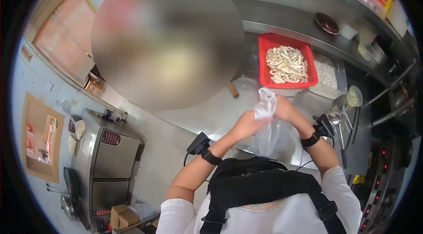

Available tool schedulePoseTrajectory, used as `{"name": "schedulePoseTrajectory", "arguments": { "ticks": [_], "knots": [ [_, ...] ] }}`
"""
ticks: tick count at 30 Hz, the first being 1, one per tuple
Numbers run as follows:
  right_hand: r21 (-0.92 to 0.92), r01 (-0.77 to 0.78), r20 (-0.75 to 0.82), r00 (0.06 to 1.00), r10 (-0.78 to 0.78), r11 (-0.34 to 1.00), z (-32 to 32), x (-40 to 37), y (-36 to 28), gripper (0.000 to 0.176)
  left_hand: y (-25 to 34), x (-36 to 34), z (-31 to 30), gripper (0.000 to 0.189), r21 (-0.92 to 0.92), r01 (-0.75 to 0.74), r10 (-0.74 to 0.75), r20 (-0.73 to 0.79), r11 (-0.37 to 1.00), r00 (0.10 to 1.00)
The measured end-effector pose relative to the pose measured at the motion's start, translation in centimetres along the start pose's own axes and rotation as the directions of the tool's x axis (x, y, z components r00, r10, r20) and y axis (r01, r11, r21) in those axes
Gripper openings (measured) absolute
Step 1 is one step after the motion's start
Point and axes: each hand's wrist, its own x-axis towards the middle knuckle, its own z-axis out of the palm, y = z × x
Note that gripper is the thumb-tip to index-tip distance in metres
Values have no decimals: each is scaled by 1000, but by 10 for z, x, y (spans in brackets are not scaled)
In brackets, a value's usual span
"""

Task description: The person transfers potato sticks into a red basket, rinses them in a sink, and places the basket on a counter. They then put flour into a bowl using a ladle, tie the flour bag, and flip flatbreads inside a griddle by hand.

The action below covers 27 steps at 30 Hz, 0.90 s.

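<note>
A thin clear plastic bag (267,136) hangs between my two hands over the front edge of the steel counter. My left hand (249,125) grips the bag from the left side near its gathered upper part. On the other side, my right hand (283,108) has its fingers closed around the bag's top, partly hidden by the plastic. Just beyond my hands stands a red plastic basket (263,68) with pale cut strips (287,64) heaped in it. I cannot make out anything inside the bag.
Right of the basket sits a clear tub (343,75) of white shreds. A small cup (354,96) and a ladle (336,121) lie farther right. A steel shelf (282,13) runs along the back. A brown block (232,89) lies on the counter (198,115). The upper left is blurred.
</note>
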Motion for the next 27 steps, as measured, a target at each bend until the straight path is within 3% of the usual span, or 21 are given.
{"name": "schedulePoseTrajectory", "arguments": {
  "ticks": [2,3,4,5,7,8,9,10,11,13,14,15,16,18,19,21,22,23,24,26,27],
  "knots": [
    [-105,16,-32,999,-19,994,2,-5,6,24,-27,16,2,36,-615,47,-140,-103,787,985],
    [120,111,-20,994,-110,987,1,-9,11,19,-30,16,-4,35,-763,75,-193,-65,642,979],
    [338,198,-28,979,-200,920,1,-14,15,18,-32,16,-7,35,-761,76,-190,-63,644,980],
    [336,199,-31,979,-200,920,6,-21,18,18,-33,17,-10,36,-781,122,-225,-24,612,974],
    [80,505,-251,845,-473,859,13,-39,0,24,-35,20,-13,38,-800,171,-260,19,575,965],
    [84,500,-253,848,-466,862,12,-39,4,24,-39,24,-13,39,-576,220,-204,93,787,974],
    [-191,507,-146,832,-535,840,10,-38,9,25,-42,26,-13,40,-299,219,-170,182,929,968],
    [-448,503,-22,821,-571,739,7,-36,13,25,-25,20,-17,40,-297,225,-174,190,928,966],
    [-445,500,-26,822,-569,743,1,-32,14,25,-6,12,-21,42,-182,112,-73,211,977,975],
    [-307,675,146,730,-668,671,-9,-27,15,17,17,5,-27,43,-71,-9,26,245,997,969],
    [-303,673,148,732,-665,675,-8,-28,16,17,21,2,-29,41,13,22,-24,158,1000,987],
    [-79,588,105,808,-580,805,-5,-29,16,15,22,0,-30,39,94,62,-69,65,994,996],
    [147,471,90,870,-486,870,-4,-27,14,14,14,0,-25,39,94,64,-69,58,994,996],
    [153,494,13,865,-502,856,1,-30,11,15,-8,2,-13,36,-349,-158,142,-72,924,987],
    [168,519,-62,854,-516,838,7,-29,9,16,-7,-3,-20,31,-156,13,-7,36,988,999],
    [207,608,-194,793,-577,766,16,-37,2,11,-12,-14,11,32,-378,-476,359,-340,794,869],
    [616,377,-257,926,-276,692,28,-43,-10,16,-16,-7,28,30,-261,-535,371,-484,803,793],
    [612,454,-274,890,-366,647,33,-50,-11,23,-23,-10,34,29,-146,-559,372,-607,816,702],
    [616,516,-292,851,-436,595,35,-56,-9,31,-21,-34,26,29,-111,-531,333,-667,840,667],
    [655,474,-288,877,-385,589,41,-72,-19,39,2,-84,26,24,-594,-358,-48,-557,721,829],
    [674,465,-233,871,-432,574,45,-75,-7,39,-3,-101,43,18,-707,-398,-134,-568,585,812]
  ]
}}
